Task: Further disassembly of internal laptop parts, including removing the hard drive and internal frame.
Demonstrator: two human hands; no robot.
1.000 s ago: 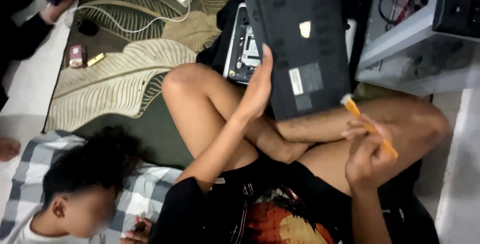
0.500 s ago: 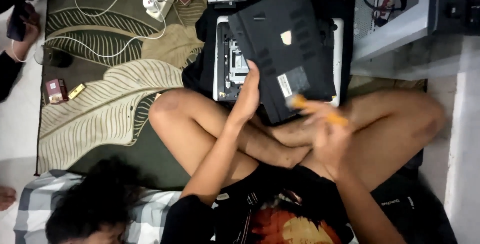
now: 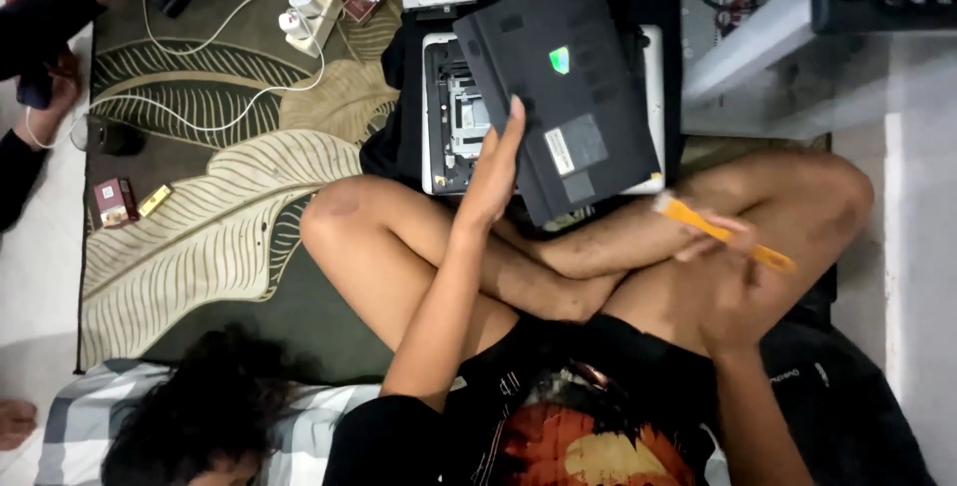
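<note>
The person sits cross-legged on a leaf-patterned rug (image 3: 219,237). A second person's dark-haired head (image 3: 199,416) lies nearest, at eight o'clock from the crossed legs, on a checked cloth (image 3: 100,426). The right hand (image 3: 733,282) rests on the right thigh, fingers curled around an orange pry tool (image 3: 718,232) that points toward ten o'clock. The left hand (image 3: 495,172), fingers extended flat and together, presses the lower left edge of a black laptop bottom cover (image 3: 563,87), which lies tilted across an opened silver laptop chassis (image 3: 454,112) at twelve o'clock. Farther out, at ten o'clock, a white power strip (image 3: 304,17) trails white cable (image 3: 199,112). Another person's dark sleeve (image 3: 40,17) enters at the far left.
</note>
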